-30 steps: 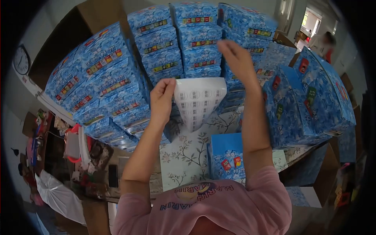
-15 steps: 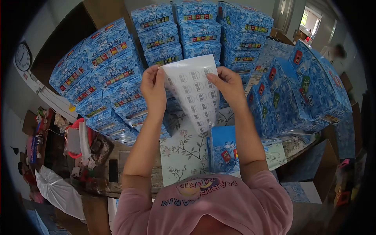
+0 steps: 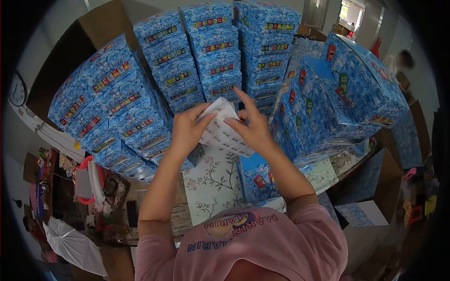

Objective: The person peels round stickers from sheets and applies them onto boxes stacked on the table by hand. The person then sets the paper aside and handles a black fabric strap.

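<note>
A white sheet of round printed stickers is between my hands, tilted and bent, its lower edge pointing toward the table. My left hand pinches its left side, thumb on top. At the right edge, my right hand grips with the thumb against the sheet and the index finger raised away from it. Part of the print is hidden by the fold. Below the sheet, a blue ice-patterned box sits on the floral table cover, partly behind my right forearm.
Stacks of blue printed boxes rise behind my hands, with more stacks on the left. Large blue display boxes stand at the right. A phone and a red basket lie left; an open carton is at lower right.
The sheet, held up and spread before, is now lowered, tilted and bent. My right index finger has lifted off it. The view has shifted slightly, so the boxes appear further left.
</note>
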A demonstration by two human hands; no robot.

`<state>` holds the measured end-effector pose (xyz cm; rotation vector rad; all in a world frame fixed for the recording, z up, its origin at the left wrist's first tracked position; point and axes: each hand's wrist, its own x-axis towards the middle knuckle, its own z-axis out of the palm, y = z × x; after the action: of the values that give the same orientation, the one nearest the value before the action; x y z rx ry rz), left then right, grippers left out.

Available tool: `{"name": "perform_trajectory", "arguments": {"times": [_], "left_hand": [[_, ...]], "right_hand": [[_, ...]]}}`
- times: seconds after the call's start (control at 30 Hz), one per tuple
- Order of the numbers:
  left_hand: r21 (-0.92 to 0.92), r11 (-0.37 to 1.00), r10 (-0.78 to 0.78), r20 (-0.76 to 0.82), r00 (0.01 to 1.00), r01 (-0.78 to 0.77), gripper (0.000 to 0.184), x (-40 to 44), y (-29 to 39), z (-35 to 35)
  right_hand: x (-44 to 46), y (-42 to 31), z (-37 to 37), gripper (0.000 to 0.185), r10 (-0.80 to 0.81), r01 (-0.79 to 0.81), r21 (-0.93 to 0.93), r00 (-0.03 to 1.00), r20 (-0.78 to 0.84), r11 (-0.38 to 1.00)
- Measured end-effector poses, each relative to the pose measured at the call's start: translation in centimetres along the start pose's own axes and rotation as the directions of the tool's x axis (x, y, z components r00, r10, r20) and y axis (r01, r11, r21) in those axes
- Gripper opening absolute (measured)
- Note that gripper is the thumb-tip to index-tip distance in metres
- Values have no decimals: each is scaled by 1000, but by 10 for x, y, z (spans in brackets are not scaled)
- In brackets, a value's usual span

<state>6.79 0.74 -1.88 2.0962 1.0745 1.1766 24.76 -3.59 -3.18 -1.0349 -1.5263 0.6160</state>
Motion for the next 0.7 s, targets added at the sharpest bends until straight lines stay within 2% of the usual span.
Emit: {"name": "perform_trajectory", "arguments": {"times": [0.03,0.07,0.13,0.17,0.2,0.23,0.3,0.33,0.4,0.43,0.47,0.5,0.57,0.63,0.7], "left_hand": [[1,1000,-1,3,1000,1,35,0,-2,2],[-62,998,-7,-9,1000,6,34,0,-3,3],[-117,993,-32,-28,999,29,33,-1,-5,6],[-141,990,20,-51,999,-27,31,-1,-5,9],[-163,983,75,-75,994,-86,30,-3,-5,12],[-158,985,63,-80,995,-75,30,-6,-3,13],[-204,979,-24,-7,1000,22,27,-12,3,13],[-203,979,-32,-10,999,30,27,-14,3,11],[-132,984,-104,111,988,118,23,-17,3,7],[-130,984,-109,109,988,123,23,-17,5,5],[-81,993,-71,170,983,85,23,-17,7,3],[-36,998,-34,233,972,44,24,-17,9,1],[-32,998,-35,281,959,45,23,-17,14,-3],[-25,999,-29,325,945,39,23,-18,13,-5],[-110,993,67,145,987,-52,21,-20,8,-4]], "right_hand": [[-5,-2,-6,63,49,-43,-87,997,62,995],[-8,-3,-9,63,51,-46,-84,997,63,995],[-15,-3,-13,60,49,-52,32,996,72,998],[-18,-1,-13,60,58,-62,42,995,86,997],[-17,2,-15,59,71,-76,131,997,36,988],[-16,4,-16,59,88,-83,217,996,-14,973],[-17,6,-17,59,49,-44,225,999,-15,973],[-18,3,-18,57,76,-79,178,997,23,981],[-14,3,-18,56,105,-112,132,992,65,985],[-7,5,-20,49,-211,196,-205,976,-51,959],[-2,7,-20,42,-523,418,-536,851,-52,733],[1,5,-21,42,-519,417,-534,853,-49,736],[5,-3,-21,25,-403,457,-311,888,224,834],[6,-5,-17,20,-375,424,-273,902,215,864],[7,-4,-15,16,-350,395,-236,913,211,888]]}}
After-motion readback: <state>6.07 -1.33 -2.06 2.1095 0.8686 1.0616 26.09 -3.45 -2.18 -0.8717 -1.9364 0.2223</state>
